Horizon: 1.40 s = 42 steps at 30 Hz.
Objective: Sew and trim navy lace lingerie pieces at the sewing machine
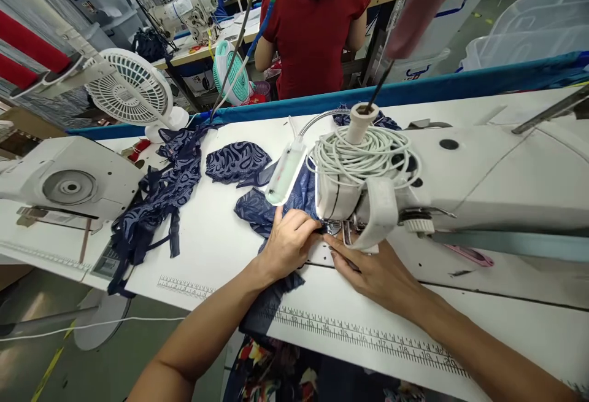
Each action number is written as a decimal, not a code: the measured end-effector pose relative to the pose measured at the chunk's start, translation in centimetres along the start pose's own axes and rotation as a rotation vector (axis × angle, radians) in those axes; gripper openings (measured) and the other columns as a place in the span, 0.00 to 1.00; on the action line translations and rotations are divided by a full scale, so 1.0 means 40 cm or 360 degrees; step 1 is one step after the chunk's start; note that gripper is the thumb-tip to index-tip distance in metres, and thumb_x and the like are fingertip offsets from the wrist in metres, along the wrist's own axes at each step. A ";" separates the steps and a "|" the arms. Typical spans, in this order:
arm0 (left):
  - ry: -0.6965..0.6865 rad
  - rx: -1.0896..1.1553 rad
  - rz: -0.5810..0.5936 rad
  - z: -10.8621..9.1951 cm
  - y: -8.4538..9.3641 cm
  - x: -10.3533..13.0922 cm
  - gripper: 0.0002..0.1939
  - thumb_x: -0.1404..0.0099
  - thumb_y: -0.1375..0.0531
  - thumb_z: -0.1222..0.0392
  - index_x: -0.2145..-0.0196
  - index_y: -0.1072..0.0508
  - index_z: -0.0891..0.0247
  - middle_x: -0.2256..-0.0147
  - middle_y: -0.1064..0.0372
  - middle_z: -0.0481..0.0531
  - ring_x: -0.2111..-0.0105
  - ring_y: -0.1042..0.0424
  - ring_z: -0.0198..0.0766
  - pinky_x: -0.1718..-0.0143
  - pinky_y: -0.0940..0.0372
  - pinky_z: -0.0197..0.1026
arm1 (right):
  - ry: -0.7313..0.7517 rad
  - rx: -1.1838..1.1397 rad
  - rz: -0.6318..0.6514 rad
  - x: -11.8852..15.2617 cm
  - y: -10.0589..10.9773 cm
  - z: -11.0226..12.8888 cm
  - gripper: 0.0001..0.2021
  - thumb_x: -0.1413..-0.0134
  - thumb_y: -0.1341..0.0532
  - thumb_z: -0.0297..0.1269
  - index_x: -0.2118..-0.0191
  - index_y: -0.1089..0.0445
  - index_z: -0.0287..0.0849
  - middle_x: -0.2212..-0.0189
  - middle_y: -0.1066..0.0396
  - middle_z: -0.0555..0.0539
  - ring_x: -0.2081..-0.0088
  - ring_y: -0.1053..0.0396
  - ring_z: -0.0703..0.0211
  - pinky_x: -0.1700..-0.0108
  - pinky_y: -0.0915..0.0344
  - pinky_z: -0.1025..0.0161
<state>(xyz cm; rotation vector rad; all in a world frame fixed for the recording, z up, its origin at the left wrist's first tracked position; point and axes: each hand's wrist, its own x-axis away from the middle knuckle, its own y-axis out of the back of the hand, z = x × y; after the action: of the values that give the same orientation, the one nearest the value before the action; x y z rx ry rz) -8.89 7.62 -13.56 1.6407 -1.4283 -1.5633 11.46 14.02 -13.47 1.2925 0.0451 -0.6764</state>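
Navy fabric lies under the head of a white sewing machine, and part of it hangs over the table's front edge. My left hand is on this fabric just left of the needle area, its fingers curled together and pressing the cloth. To the right of the presser foot, my right hand rests low at the machine bed, fingertips at the fabric edge, fingers partly spread; whether it pinches cloth is hidden. A small lamp hangs above my left hand.
Patterned navy lace pieces and a strappy heap lie left. Coiled pale cord sits on the machine head. Pink snips lie right. A white fan and another machine stand left. A person in red is beyond.
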 end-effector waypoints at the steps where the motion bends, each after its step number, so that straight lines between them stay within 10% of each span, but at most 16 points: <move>1: 0.0029 0.0021 0.0012 -0.001 0.001 0.000 0.08 0.33 0.47 0.66 0.63 0.28 0.61 0.66 0.31 0.52 0.59 0.33 0.41 0.40 0.49 0.59 | 0.0020 0.0010 -0.0019 0.000 0.000 -0.001 0.17 0.36 0.49 0.30 0.47 0.28 0.41 0.73 0.27 0.46 0.71 0.33 0.56 0.61 0.39 0.55; 7: 0.0162 0.0107 0.0068 -0.005 0.009 -0.009 0.09 0.29 0.47 0.61 0.64 0.29 0.61 0.65 0.31 0.51 0.58 0.34 0.40 0.38 0.49 0.56 | 0.0111 0.0103 -0.0268 0.004 0.007 -0.017 0.13 0.36 0.45 0.29 0.51 0.26 0.44 0.76 0.29 0.49 0.71 0.34 0.58 0.59 0.40 0.56; 17: 0.0207 0.0182 0.0142 0.000 0.014 -0.012 0.08 0.30 0.44 0.62 0.63 0.24 0.57 0.65 0.29 0.48 0.58 0.33 0.38 0.37 0.56 0.58 | 0.0124 0.0243 -0.0049 0.002 -0.014 0.003 0.17 0.35 0.50 0.29 0.48 0.29 0.39 0.59 0.23 0.43 0.65 0.29 0.55 0.57 0.42 0.53; 42: 0.0300 0.0243 0.0300 0.006 0.014 -0.017 0.08 0.30 0.44 0.57 0.61 0.25 0.54 0.61 0.27 0.46 0.54 0.35 0.41 0.36 0.67 0.65 | 0.0079 0.0049 0.0044 0.007 -0.008 0.013 0.15 0.37 0.49 0.28 0.50 0.29 0.40 0.70 0.29 0.48 0.69 0.35 0.59 0.65 0.46 0.59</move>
<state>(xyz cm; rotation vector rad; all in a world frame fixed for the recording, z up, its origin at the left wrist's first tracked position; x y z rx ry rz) -9.18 8.07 -12.84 1.6359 -1.5806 -1.1896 11.36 13.39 -13.69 1.3373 0.0572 -0.6234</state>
